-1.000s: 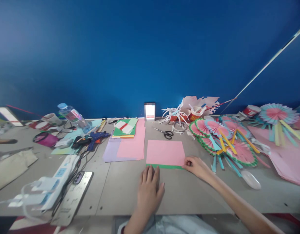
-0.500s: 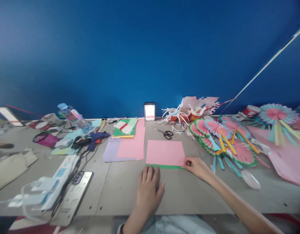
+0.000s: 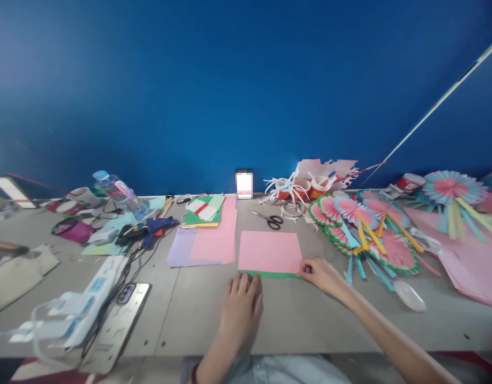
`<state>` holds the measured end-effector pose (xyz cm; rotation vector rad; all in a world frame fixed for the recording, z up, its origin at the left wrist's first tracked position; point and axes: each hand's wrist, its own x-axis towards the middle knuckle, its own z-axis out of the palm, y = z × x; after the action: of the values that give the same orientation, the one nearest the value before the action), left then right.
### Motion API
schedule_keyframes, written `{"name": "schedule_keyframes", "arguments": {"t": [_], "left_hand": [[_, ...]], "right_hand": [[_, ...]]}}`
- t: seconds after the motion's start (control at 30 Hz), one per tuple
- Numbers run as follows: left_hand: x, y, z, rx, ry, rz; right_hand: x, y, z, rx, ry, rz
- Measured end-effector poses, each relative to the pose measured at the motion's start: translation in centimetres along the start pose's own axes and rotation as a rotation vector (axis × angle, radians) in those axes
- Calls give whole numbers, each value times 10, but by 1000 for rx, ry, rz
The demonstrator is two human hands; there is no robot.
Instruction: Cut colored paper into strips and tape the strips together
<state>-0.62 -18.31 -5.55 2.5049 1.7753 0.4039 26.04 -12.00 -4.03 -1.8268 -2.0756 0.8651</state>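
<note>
A pink sheet of paper point(image 3: 269, 250) lies flat on the table in front of me, with a narrow green strip point(image 3: 280, 275) along its near edge. My left hand point(image 3: 241, 301) rests palm down, its fingers stretched out and the fingertips at the strip's left end. At the near right corner of the sheet, my right hand point(image 3: 315, 272) has thumb and forefinger pinched together on the paper. Black-handled scissors point(image 3: 273, 221) lie just beyond the sheet.
Stacked coloured papers point(image 3: 214, 242) lie to the left. Further left are a glue gun point(image 3: 155, 229), a phone point(image 3: 115, 328), a power strip point(image 3: 96, 298) and a bottle point(image 3: 120, 193). Pleated paper fans point(image 3: 393, 250) and a white computer mouse point(image 3: 409, 296) are on the right. A lit screen point(image 3: 244, 185) leans on the blue wall.
My left thumb has drawn in closer to the fingers. The right hand keeps its pinch at the paper's corner, and the whole view has shifted very slightly.
</note>
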Motion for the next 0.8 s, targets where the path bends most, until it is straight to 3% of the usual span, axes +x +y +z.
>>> {"name": "schedule_keyframes", "arguments": {"t": [0.37,0.8], "left_hand": [[11,-17,-2,33,45,140],[14,-20,12,-25,114,308]], "right_hand": [[7,-1,-7,43,-65,4],[59,-30,-27,72,68,-111]]}}
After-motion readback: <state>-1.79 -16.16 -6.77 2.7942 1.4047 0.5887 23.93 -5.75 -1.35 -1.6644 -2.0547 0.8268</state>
